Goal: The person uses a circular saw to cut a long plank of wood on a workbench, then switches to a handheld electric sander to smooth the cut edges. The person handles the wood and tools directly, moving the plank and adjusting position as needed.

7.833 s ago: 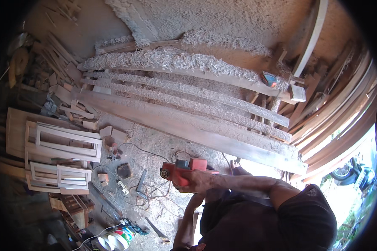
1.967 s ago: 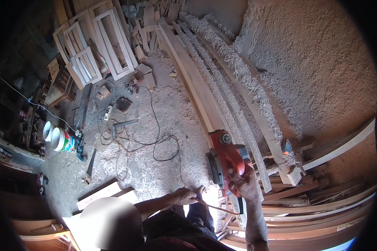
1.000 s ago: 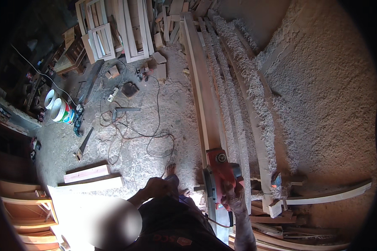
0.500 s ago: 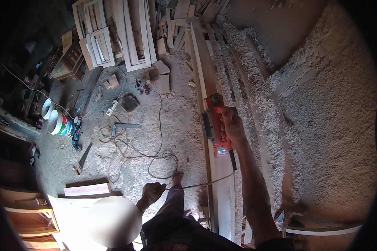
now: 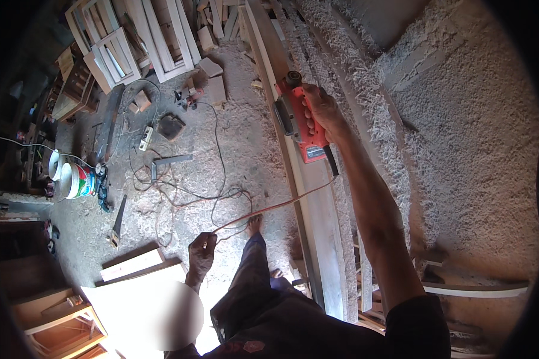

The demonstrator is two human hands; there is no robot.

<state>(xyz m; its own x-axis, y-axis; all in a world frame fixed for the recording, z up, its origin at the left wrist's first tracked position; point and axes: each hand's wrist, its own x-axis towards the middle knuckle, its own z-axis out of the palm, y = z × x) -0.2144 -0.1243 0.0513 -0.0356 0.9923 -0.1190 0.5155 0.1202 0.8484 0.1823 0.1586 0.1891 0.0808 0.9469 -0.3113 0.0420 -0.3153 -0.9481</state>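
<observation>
A red electric planer [image 5: 305,119] rests on a long wooden plank [image 5: 322,239] that runs away from me on my right. My right hand [image 5: 324,110] is wrapped round the planer's top handle, the arm stretched forward. From the planer's rear a power cord [image 5: 281,206] crosses to the left, over the plank. Its reddish length passes through my left hand [image 5: 202,250], whose fingers are pinched closed on it in front of my body. What lies under the planer's sole is hidden.
Wood shavings [image 5: 395,143] heap along the plank's right side. Cords, a metal square [image 5: 170,160], a handsaw [image 5: 119,221] and a socket strip [image 5: 145,138] lie on the floor to the left. Buckets [image 5: 78,180] stand farther left; wooden frames [image 5: 161,42] lean at the back.
My right hand has pushed the planer farther forward along the plank. The cord has drawn out straighter, and my left hand has turned upward with it. The whole view has shifted.
</observation>
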